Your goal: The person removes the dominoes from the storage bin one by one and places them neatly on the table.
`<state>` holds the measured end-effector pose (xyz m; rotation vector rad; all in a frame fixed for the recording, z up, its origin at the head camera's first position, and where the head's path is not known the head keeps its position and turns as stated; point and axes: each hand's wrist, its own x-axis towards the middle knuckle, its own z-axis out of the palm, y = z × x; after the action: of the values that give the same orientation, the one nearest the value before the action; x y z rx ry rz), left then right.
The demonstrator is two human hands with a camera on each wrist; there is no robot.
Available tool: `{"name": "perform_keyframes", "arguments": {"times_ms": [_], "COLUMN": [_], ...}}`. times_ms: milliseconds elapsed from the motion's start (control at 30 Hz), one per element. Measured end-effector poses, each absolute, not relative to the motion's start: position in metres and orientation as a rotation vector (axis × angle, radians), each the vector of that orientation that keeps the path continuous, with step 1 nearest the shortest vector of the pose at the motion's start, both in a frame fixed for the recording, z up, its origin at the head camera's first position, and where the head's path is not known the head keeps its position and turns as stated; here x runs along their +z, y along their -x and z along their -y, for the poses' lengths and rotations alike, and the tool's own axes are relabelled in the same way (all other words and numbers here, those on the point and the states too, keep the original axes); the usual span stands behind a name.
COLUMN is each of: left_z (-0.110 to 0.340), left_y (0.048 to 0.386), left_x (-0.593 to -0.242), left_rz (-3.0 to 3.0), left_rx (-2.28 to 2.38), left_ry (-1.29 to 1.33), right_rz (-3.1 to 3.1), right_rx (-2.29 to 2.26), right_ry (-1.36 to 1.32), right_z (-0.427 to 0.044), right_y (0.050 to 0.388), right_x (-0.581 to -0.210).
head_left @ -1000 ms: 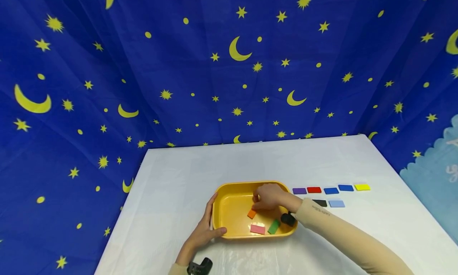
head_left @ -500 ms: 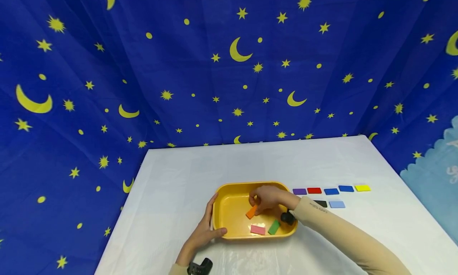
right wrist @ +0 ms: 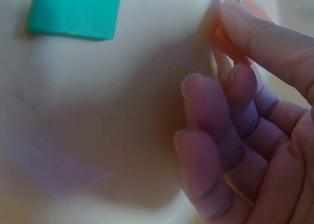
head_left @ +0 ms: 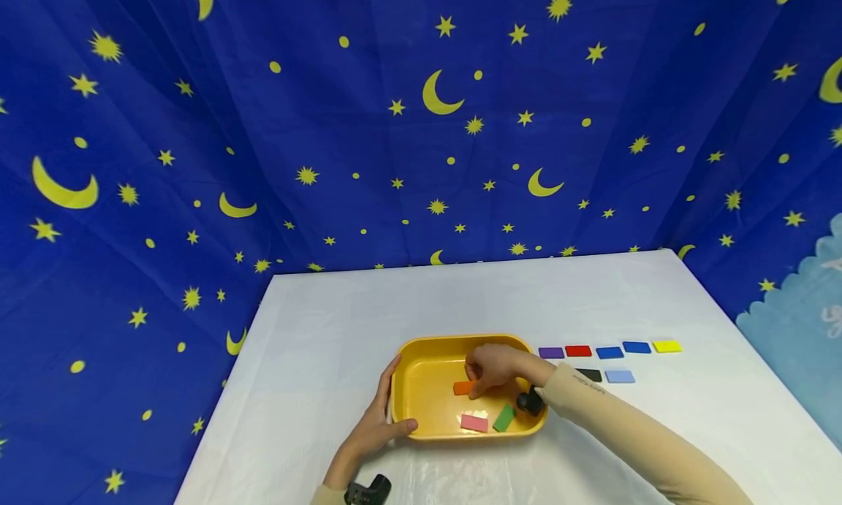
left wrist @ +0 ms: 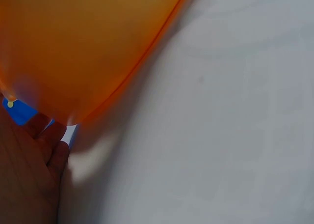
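A yellow plastic tub [head_left: 427,399] stands on the table. My left hand [head_left: 375,424] grips its left end, the thumb at the near rim and the fingers along the outer wall. In the left wrist view the left hand [left wrist: 32,160] lies against the tub's outside [left wrist: 88,52]. Reaching inside from the right, my right hand [head_left: 495,366] pinches an orange block [head_left: 463,388] low over the tub floor. The right wrist view shows the orange block [right wrist: 228,46] between thumb and fingers. A pink block [head_left: 474,423] and a green block [head_left: 503,418] lie nearby in the tub.
Right of the tub, a back row has purple [head_left: 551,353], red [head_left: 578,351], two blue [head_left: 609,353] and yellow [head_left: 667,346] blocks. Closer lie a black block [head_left: 590,375], partly behind the sleeve, and a light blue block [head_left: 620,376]. A starry blue curtain [head_left: 368,125] surrounds the table.
The right hand has taken hold of the orange block, which lay loose on the tub floor, and turned it from slanted to nearly level. The left hand and tub stay put.
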<state>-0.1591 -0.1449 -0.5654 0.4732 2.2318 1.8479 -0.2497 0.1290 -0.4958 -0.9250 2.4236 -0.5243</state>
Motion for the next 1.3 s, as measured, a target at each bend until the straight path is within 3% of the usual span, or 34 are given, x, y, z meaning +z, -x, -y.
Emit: {"name": "perform_keyframes", "arguments": {"times_ms": [300, 533, 967, 1300], "left_z": [0.145, 0.147, 0.147, 0.145], "left_y": [0.159, 0.160, 0.159, 0.158], "left_x": [-0.569, -0.570, -0.566, -0.557], "left_rz": [-2.233, -2.221, -2.245, -2.216], "left_rx": [1.849, 1.863, 1.846, 1.849], "left_ry": [-0.472, -0.492, -0.475, -0.479], "right_rz": [-2.466, -2.461, -2.582, -2.600], "right_rx": [-0.515, -0.601, -0.890, -1.275], "right_ry": [0.978, 0.872, 0.996, 0.747], "right_z": [-0.131, -0.130, -0.139, -0.172], "right_y": [0.251, 0.251, 0.247, 0.242], "right_x": [-0.496, -0.493, -0.476, -0.454]}}
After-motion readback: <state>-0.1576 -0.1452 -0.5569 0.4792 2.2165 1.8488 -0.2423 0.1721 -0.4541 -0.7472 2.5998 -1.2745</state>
